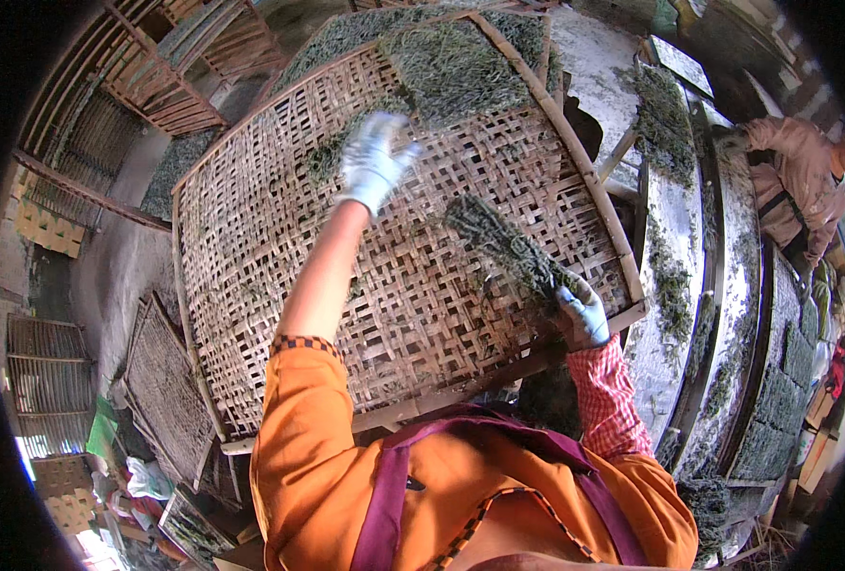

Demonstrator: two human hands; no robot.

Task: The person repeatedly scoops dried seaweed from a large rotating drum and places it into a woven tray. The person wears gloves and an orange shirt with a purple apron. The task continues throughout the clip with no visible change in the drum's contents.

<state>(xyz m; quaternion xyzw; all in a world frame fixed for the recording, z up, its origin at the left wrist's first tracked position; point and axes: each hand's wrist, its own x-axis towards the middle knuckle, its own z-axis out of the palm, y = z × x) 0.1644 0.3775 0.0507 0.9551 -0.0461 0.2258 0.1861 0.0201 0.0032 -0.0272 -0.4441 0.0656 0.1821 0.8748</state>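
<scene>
A large woven bamboo drying tray (pixel 286 235) with a pole frame slopes in front of me. My left hand (pixel 376 160), gloved in white and blurred, is over its upper middle with thumb and fingers apart. Beside that hand lies a thin patch of green shredded plant strands (pixel 326 157). A thicker rectangular mat of the same strands (pixel 458 71) covers the tray's top right. At the lower right, my gloved right hand (pixel 585 314) grips one end of a long folded bundle of strands (pixel 501 239), which slants up over the weave.
On the right stands a long pale worktable (pixel 672 214) strewn with strands, with square strand mats (pixel 776 414) at its near end. A co-worker (pixel 797 182) bends over it. Slatted wooden racks (pixel 172 78) stand upper left; another woven tray (pixel 165 385) leans lower left.
</scene>
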